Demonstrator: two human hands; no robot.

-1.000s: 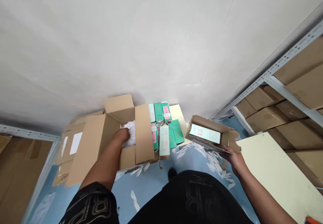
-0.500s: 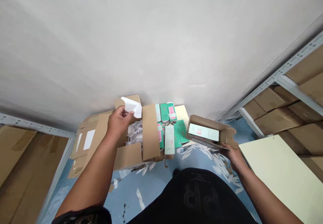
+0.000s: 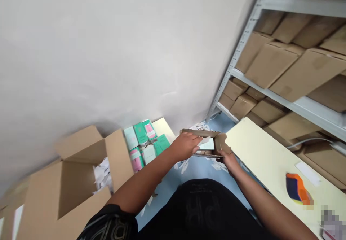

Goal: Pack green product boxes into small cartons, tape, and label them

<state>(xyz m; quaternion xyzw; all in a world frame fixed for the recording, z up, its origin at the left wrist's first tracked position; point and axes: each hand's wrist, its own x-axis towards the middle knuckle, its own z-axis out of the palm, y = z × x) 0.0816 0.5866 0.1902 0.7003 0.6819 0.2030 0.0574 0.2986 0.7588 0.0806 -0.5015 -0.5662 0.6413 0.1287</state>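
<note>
My right hand grips the lower right end of a small open cardboard box, held tilted in front of me. Inside lies a pale green carton, partly covered. My left hand is over the left part of the box, its fingers closed on a white slip of paper above the carton. Much of the slip is hidden by the fingers. To the left, several green, pale and pink cartons stand grouped together.
A large open carton with crumpled white paper inside stands at left. On the right are a cream table with an orange and navy item, and a metal shelf of cardboard boxes. Paper scraps litter the blue floor.
My left hand has moved right with the white slip, from the large carton to the small box. The view has turned right, showing more shelf and table. My right hand keeps its grip.
</note>
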